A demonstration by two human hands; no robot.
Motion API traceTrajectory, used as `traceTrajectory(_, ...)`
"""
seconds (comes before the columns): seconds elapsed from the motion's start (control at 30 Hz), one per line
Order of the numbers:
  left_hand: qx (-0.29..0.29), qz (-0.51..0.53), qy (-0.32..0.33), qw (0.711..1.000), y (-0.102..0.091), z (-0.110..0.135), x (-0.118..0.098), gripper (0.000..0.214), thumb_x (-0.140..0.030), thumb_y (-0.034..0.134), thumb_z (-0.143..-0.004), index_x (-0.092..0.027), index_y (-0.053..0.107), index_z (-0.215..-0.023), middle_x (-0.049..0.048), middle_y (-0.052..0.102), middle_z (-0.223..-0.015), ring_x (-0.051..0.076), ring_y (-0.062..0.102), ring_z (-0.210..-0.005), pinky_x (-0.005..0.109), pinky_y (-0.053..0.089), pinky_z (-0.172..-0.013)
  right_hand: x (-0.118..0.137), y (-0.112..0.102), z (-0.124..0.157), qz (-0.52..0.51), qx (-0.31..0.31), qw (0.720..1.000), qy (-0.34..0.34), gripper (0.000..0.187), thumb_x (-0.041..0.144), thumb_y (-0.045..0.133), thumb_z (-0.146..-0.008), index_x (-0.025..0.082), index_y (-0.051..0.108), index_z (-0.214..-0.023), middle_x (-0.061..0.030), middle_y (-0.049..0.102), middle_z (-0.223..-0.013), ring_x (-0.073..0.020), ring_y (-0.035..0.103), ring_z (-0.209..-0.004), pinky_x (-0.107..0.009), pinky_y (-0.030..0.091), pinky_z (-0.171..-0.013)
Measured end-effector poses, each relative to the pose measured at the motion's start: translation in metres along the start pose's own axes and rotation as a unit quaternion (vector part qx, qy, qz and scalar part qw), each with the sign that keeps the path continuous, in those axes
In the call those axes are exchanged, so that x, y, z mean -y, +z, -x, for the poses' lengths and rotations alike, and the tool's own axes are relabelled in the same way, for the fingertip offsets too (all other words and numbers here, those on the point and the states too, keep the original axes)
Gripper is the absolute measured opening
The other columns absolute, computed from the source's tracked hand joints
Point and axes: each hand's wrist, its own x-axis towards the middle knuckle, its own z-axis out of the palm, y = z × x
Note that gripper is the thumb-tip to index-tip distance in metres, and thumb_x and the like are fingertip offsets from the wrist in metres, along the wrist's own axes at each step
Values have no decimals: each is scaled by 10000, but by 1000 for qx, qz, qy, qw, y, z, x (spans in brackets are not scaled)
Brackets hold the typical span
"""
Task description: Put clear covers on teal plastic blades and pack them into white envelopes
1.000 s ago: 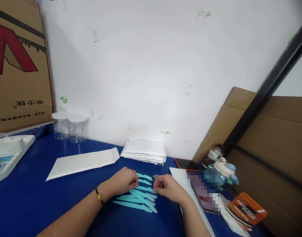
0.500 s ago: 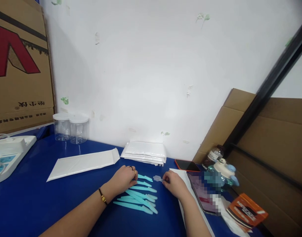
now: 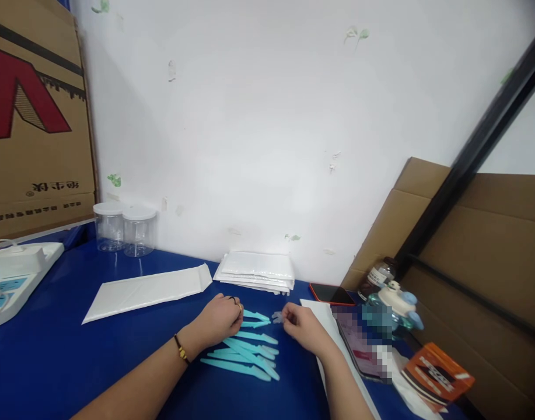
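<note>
Several slim turquoise plastic pieces (image 3: 245, 353) lie in a loose pile on the blue table (image 3: 52, 356). My left hand (image 3: 218, 319), with rings and a bracelet, is curled over the pile's far end and grips one turquoise piece (image 3: 255, 317). My right hand (image 3: 303, 328) pinches a small translucent plastic piece (image 3: 276, 317) between thumb and fingers, just right of the pile and close to the tip of the piece in my left hand.
A long white envelope (image 3: 147, 290) lies to the left, a stack of white envelopes (image 3: 256, 270) by the wall. Two clear jars (image 3: 123, 230) stand at the back left near a white device (image 3: 20, 268). A red-cased phone (image 3: 332, 293), another phone (image 3: 359, 341), a bottle (image 3: 392, 303), an orange packet (image 3: 437, 373) and cardboard (image 3: 481, 251) sit right.
My right hand reached out to the small translucent piece beyond the pile, took it in a pinch and brought it back slightly towards my left hand. The left hand stayed on the pile.
</note>
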Motion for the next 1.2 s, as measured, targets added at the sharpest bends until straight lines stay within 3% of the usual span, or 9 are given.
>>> traceTrajectory(0.23,29,173,-74,982,-14,3,-3,310,-321,190,-944,-186,461,-880,-3,547,-680,134,491,-561,250,336,-553,11,-2,1,-74,-44,996,-25,120,266,478,-809,183,556,-771,15,539,-643,-115,479,-580,-203,341,-528)
traceTrajectory(0.5,29,241,-22,970,-24,3,-1,402,-429,286,-921,-199,596,-808,13,588,-816,144,523,-759,228,375,-687,22,-8,3,-70,-96,990,-74,188,333,468,-854,187,564,-787,-15,537,-733,-139,491,-650,-228,367,-579)
traceTrajectory(0.9,35,236,-14,971,-17,3,2,382,-417,334,-913,-219,654,-846,4,630,-836,143,552,-792,220,368,-705,34,-4,6,-52,-54,991,-109,128,219,474,-850,199,596,-815,-15,559,-796,-144,519,-723,-248,398,-656)
traceTrajectory(1.07,33,175,2,984,-9,2,-1,437,-450,332,-912,-186,592,-680,2,566,-711,132,507,-668,236,328,-607,39,4,6,-58,-13,992,-109,125,192,496,-834,196,619,-809,-10,562,-787,-130,525,-694,-232,388,-619)
traceTrajectory(1.2,43,177,23,983,-7,4,-4,368,-403,380,-898,-193,593,-683,4,564,-734,137,515,-686,239,341,-618,38,3,7,-39,20,995,-91,110,173,525,-799,199,629,-774,-5,585,-767,-127,530,-673,-222,374,-595)
